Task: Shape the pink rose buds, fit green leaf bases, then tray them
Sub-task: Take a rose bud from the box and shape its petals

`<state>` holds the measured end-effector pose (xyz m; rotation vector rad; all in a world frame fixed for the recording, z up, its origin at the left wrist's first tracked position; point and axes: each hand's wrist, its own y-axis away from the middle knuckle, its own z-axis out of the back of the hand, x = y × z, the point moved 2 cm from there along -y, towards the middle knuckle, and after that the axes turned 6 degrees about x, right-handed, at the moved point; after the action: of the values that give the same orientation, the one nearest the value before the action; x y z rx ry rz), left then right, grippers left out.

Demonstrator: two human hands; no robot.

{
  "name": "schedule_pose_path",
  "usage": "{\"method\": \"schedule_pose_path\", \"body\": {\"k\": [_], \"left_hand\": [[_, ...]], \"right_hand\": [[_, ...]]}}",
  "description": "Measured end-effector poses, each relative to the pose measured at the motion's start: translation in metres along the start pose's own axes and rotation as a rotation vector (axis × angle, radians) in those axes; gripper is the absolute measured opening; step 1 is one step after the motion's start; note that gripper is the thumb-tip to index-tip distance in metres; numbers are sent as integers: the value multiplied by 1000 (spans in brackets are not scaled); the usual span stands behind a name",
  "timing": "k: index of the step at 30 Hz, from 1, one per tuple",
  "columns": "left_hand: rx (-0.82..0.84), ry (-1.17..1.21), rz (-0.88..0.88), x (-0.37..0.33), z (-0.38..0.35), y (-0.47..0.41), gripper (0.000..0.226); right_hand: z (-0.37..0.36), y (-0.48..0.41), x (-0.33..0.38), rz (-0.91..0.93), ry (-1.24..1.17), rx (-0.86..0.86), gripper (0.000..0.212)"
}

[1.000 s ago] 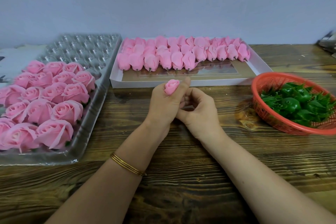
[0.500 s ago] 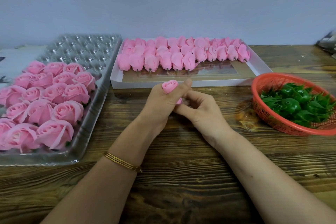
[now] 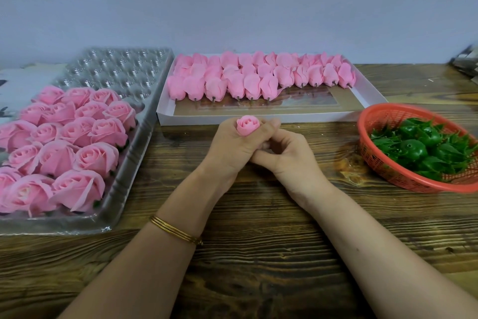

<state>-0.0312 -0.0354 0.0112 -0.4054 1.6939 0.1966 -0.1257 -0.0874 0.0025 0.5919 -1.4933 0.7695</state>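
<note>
1. I had the left hand (image 3: pixel 227 148) wrapped round the rose bud (image 3: pixel 247 126) at mid-worktop, tip up, long axis near upright, stem end hidden below.
2. The right hand (image 3: pixel 289 161) curled against that lower end; I couldn't tell if it pinched anything.
3. The leaf bases (image 3: pixel 413 150) sat in the basket (image 3: pixel 388 171) by the right edge, nearer the right hand, so I judged that reach was its job.

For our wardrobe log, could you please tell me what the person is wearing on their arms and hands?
Both forearms are bare, no sleeves in view, and neither the left hand nor the right hand is gloved. Thin gold bangles circle the left wrist; the right wrist carries nothing.
</note>
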Motion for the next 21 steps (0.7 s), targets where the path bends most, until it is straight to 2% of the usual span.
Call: {"method": "schedule_pose_path", "body": {"k": [5, 9, 14, 17, 19, 21], "left_hand": [[-33, 19, -25, 3, 0, -1, 29], [-44, 12, -12, 3, -3, -1, 14], [25, 5, -17, 3, 1, -2, 13], [71, 0, -29, 2, 3, -3, 28], [33, 32, -25, 3, 3, -3, 39], [-20, 59, -7, 3, 0, -3, 39]], "right_hand": [[-1, 0, -1, -16, -30, -1, 33], [-4, 1, 2, 37, 61, -53, 39], [-2, 1, 4, 42, 66, -47, 34], [-1, 1, 3, 11, -1, 2, 32], [-2, 1, 2, 5, -30, 12, 29], [-4, 1, 2, 24, 4, 5, 32]]}}
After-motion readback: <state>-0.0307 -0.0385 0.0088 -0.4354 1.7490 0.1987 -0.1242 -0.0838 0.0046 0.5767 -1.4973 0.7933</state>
